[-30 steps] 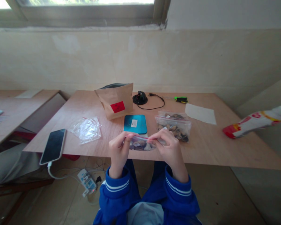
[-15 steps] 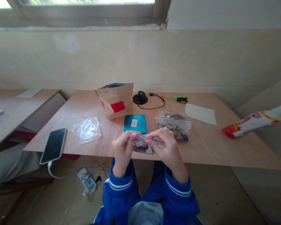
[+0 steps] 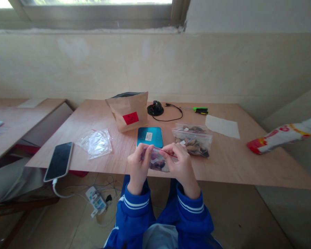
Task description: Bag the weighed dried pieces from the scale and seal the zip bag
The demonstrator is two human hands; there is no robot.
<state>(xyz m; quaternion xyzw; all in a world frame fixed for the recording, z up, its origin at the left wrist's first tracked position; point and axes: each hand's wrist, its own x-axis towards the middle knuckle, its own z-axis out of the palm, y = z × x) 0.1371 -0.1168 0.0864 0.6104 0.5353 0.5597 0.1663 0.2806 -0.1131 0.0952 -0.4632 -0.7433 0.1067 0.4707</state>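
Observation:
A small clear zip bag [image 3: 158,163] with a red seal strip and dark dried pieces inside is held between both hands at the table's front edge. My left hand [image 3: 139,165] pinches the bag's top left corner. My right hand [image 3: 180,166] grips the top edge near its right end, thumb and fingers on the red strip. Just beyond the bag lies a blue digital scale-like pad [image 3: 150,135] with a white label. Two filled zip bags [image 3: 195,145] of brown dried pieces lie to the right of it.
A brown paper pouch [image 3: 129,110] with a red label stands behind. Empty plastic bags [image 3: 98,143] and a phone [image 3: 59,160] on a cable are at left. A black device [image 3: 155,108], a screwdriver [image 3: 200,110], white paper [image 3: 222,126] and a red-white bottle [image 3: 282,135] also lie on the table.
My right hand has moved left along the bag's top edge, closer to my left hand. My left hand has shifted slightly right, and more of the filled bag at right shows.

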